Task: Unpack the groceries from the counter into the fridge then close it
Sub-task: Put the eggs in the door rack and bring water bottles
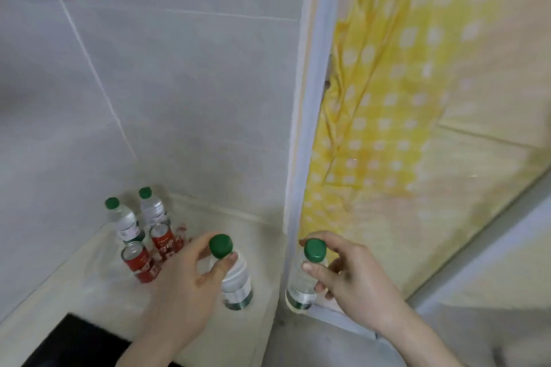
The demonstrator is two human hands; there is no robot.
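Note:
My left hand pinches the neck of a clear water bottle with a green cap, just above the pale counter. My right hand pinches a second green-capped water bottle by its neck, at the counter's right edge. Two more water bottles and two red cans stand in the back left corner of the counter. A tall white edge that may be the fridge side rises beside my right hand; no open fridge interior shows.
Grey tiled walls close the counter at the back and left. A yellow checked cloth hangs on the right behind the white edge. A dark surface lies at the counter's front left.

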